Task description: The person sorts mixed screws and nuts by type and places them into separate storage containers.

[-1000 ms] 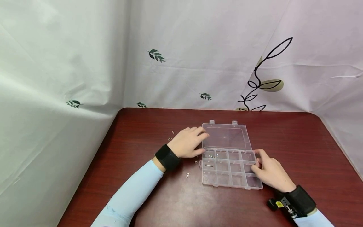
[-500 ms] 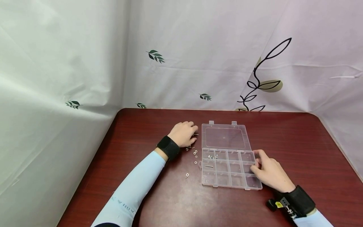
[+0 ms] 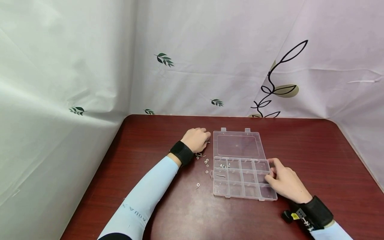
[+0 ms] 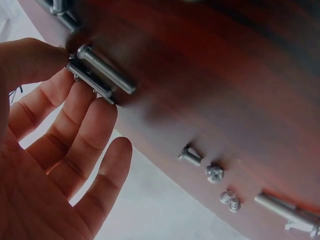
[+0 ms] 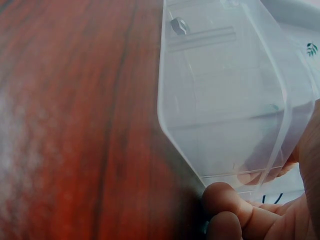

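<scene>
My left hand (image 3: 196, 140) is low over the table beyond a scatter of hardware. In the left wrist view, its thumb and fingertips pinch a dark-looking metal screw (image 4: 92, 82). A second long screw (image 4: 107, 69) lies right beside it. My right hand (image 3: 288, 183) grips the right side wall of a clear plastic compartment box (image 3: 250, 190), whose lid (image 3: 238, 145) lies open toward the back. Small hardware (image 3: 224, 165) sits in the box's back-left compartment, and one long thin piece (image 3: 220, 175) in the compartment before it. The right wrist view shows a nut (image 5: 179, 26) through the clear wall.
Several small nuts or washers (image 3: 207, 160) lie between the left hand and the box. Nearer the front are a ring (image 3: 198, 184) and a small screw. Short screws (image 4: 190, 156) lie near the table edge. A white patterned cloth (image 3: 192, 83) hangs behind the table (image 3: 315, 143).
My left hand has moved back and left, away from the box's left edge, then shifted slightly right, its fingers drawing in at the loose screws. The right hand and box stay put.
</scene>
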`<state>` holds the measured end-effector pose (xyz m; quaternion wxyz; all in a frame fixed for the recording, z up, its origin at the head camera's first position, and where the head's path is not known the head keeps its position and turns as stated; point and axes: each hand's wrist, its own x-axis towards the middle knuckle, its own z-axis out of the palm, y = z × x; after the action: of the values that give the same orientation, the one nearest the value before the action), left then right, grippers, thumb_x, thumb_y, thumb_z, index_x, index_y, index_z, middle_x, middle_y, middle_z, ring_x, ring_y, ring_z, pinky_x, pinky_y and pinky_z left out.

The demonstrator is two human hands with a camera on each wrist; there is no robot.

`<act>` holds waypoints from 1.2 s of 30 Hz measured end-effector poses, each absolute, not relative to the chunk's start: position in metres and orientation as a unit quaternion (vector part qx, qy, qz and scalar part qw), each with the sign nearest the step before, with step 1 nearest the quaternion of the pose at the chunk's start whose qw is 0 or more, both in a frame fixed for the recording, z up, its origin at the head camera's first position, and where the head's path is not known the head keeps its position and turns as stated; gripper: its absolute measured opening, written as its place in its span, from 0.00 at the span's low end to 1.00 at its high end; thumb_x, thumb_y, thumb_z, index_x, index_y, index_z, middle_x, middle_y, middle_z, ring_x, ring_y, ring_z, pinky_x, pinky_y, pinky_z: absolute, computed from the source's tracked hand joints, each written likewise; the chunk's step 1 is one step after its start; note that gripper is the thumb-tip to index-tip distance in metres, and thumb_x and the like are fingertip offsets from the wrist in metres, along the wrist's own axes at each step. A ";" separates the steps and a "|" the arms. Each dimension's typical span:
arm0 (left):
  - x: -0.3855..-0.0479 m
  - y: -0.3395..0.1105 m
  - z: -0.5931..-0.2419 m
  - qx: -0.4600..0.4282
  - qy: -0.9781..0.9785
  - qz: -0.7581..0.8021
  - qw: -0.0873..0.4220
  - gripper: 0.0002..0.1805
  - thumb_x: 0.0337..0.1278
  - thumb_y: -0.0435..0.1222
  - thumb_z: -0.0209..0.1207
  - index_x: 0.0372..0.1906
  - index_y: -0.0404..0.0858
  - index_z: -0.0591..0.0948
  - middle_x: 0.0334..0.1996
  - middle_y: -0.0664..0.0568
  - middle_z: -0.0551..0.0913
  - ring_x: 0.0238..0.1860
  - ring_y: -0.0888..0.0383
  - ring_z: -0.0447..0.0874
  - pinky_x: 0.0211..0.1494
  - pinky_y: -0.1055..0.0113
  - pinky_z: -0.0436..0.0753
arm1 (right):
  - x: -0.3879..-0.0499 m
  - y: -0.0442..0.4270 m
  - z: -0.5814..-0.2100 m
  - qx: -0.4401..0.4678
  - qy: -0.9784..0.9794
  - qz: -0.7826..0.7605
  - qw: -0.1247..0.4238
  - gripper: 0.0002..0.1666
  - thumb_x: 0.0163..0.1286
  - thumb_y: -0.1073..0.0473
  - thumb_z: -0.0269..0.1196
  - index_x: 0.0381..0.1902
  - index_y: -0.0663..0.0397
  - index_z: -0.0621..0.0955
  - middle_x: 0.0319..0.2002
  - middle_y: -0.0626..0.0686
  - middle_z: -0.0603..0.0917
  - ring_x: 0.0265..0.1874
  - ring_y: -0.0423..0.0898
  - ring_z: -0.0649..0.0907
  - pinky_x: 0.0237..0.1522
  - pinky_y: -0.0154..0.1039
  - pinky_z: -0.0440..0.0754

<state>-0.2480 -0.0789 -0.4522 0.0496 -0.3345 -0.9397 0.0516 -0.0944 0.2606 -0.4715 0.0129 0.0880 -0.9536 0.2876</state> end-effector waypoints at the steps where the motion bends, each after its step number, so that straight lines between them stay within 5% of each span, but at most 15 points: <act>1: -0.248 -0.079 -0.452 -0.335 -0.939 0.051 0.051 0.08 0.64 0.39 0.58 0.44 0.47 0.84 0.37 0.54 0.81 0.39 0.53 0.83 0.42 0.58 0.83 | -0.094 0.261 -0.472 0.088 -0.954 0.288 0.012 0.24 0.59 0.64 0.63 0.54 0.57 0.71 0.20 0.41 0.70 0.16 0.35 0.69 0.23 0.33 0.65; 21: -0.254 -0.083 -0.455 -0.357 -0.930 0.043 0.073 0.06 0.65 0.39 0.55 0.37 0.42 0.80 0.35 0.52 0.82 0.41 0.52 0.82 0.45 0.58 0.82 | -0.095 0.261 -0.471 0.089 -0.954 0.286 0.009 0.24 0.60 0.64 0.62 0.55 0.58 0.70 0.20 0.42 0.70 0.16 0.35 0.68 0.23 0.34 0.63; 36: -0.214 -0.081 -0.426 -0.457 -0.875 0.015 0.157 0.04 0.60 0.37 0.54 0.34 0.41 0.77 0.28 0.54 0.76 0.32 0.54 0.78 0.39 0.63 0.78 | -0.094 0.259 -0.470 0.090 -0.954 0.286 0.013 0.24 0.59 0.64 0.62 0.54 0.58 0.70 0.20 0.41 0.70 0.16 0.35 0.68 0.23 0.33 0.63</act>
<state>-0.2138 -0.0811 -0.4261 0.1575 -0.4566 -0.8755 0.0154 -0.0937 0.2595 -0.4700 0.0133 0.0903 -0.9540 0.2856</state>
